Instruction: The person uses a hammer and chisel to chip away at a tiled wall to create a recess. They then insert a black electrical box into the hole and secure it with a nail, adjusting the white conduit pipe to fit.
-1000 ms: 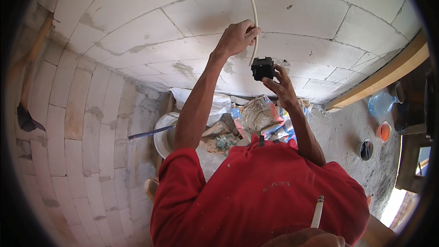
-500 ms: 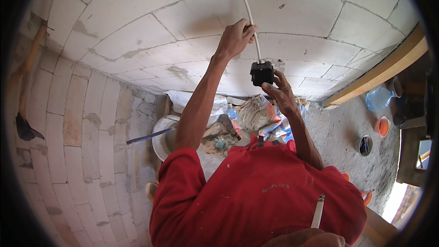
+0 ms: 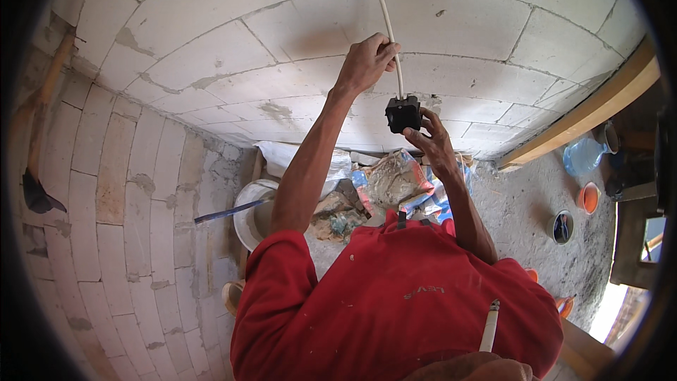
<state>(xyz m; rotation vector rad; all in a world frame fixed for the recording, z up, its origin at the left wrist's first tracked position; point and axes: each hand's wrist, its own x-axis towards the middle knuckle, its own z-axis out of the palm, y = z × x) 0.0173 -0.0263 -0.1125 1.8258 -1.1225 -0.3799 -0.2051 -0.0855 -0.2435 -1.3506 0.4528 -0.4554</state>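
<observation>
A white conduit pipe (image 3: 386, 10) comes down along the pale block wall (image 3: 465, 28) and ends at the top of a black electrical box (image 3: 403, 116). My left hand (image 3: 369, 62) is closed round the pipe a short way above the box. Gripping the box from its right side, my right hand (image 3: 431, 141) has the thumb on its lower front and the fingers at its right edge. The box hangs in front of the wall; whether its back touches the wall, I cannot tell.
Below my arms lie crumpled sacks (image 3: 395, 176) and a white tub (image 3: 248, 215) with a blue stick (image 3: 229, 212) across it. To the right are a wooden beam (image 3: 585, 109), a blue water jug (image 3: 584, 156), an orange cup (image 3: 588, 197) and a bucket (image 3: 562, 227). A long-handled tool (image 3: 42, 113) leans at left.
Both hands keep their hold on the pipe and the box. The view shifts slightly, and my left hand appears a little lower in it.
</observation>
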